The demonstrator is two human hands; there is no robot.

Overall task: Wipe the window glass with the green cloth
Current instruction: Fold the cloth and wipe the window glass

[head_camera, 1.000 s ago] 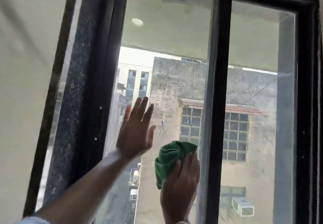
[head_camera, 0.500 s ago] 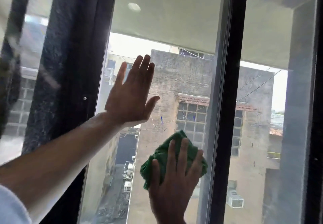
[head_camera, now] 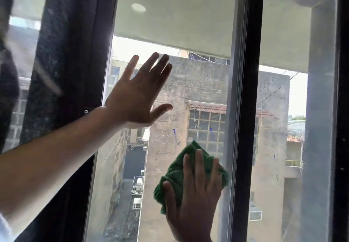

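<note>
Found the green cloth (head_camera: pixel 174 171) bunched into a loose wad and pressed against the window glass (head_camera: pixel 170 24), low in the middle pane and just beside the dark upright bar of the frame (head_camera: pixel 253 109) on its right.

Saw the right hand (head_camera: pixel 194 202) laid flat over the cloth, grip apart: fingers (head_camera: pixel 198 164) spread across the folds, pinning the fabric to the pane rather than closing round it. Could not tell whether the thumb hooked the cloth's left edge or only lay on it.

Saw the left hand (head_camera: pixel 136 98) higher and to the left, grip apart and empty, palm held up at the same pane as if to brace. Could not tell for certain that it touched.

Judged the cloth light, soft and limp, likely a pile weave that drags a little on glass and slides out from under a flat palm if pressure drops. Judged it best taken by gathering the wad into the palm with the fingers over its far edge, keeping a broad face on the pane.

Judged the glass stiff, smooth and fragile, calling for even, moderate pressure and none near the edge by the frame.

Read no brand, label or writing anywhere. Noted only small blue marks near the pane's middle, too small to make out.
</note>
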